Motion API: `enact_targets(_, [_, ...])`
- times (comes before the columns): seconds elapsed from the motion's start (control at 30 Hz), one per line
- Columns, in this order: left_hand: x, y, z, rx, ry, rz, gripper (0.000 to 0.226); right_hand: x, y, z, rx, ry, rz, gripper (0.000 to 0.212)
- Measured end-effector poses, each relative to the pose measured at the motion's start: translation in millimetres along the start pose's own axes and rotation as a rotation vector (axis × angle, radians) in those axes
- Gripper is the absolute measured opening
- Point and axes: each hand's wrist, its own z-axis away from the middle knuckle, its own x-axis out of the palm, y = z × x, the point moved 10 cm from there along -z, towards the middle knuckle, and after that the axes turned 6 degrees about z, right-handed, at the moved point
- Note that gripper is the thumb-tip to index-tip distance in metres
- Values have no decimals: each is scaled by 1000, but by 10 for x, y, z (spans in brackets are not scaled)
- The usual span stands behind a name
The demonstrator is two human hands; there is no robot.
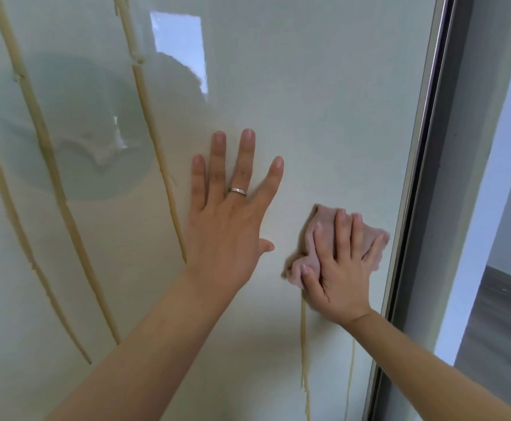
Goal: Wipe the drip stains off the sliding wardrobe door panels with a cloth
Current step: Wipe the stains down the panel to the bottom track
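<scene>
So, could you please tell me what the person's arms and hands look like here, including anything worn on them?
Both forearms are bare, with no sleeves, gloves or watch in view. The left hand wears a thin silver-coloured ring on one of its fingers. The right hand shows no jewellery. The fingernails are short and look unpainted.

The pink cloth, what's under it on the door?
The pink cloth, pressed flat by the right hand, lies on the glossy door panel. A yellowish drip emerges below it; whatever stain remains beneath is hidden.
</scene>
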Motion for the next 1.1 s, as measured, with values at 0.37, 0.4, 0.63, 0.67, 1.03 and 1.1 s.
enact_targets(0.37, [-2,12,0,18,25,-20,127,79,71,256,254,-5,-71,61])
enact_targets(0.4, [-4,4,4,12,23,-23,127,115,77,446,260,-30,-67,60])
enact_targets(0.63, [13,0,4,19,27,-8,127,-88,370,-534,439,51,-113,66])
enact_targets(0.67, [7,-5,8,20,35,-13,127,-124,379,-669,415,80,-101,66])
enact_targets(1.03, [-8,13,7,46,53,-16,126,68,397,50,477,-46,-120,64])
enact_targets(1.1, [13,12,9,49,57,-16,125,5,381,-191,517,11,-142,62])
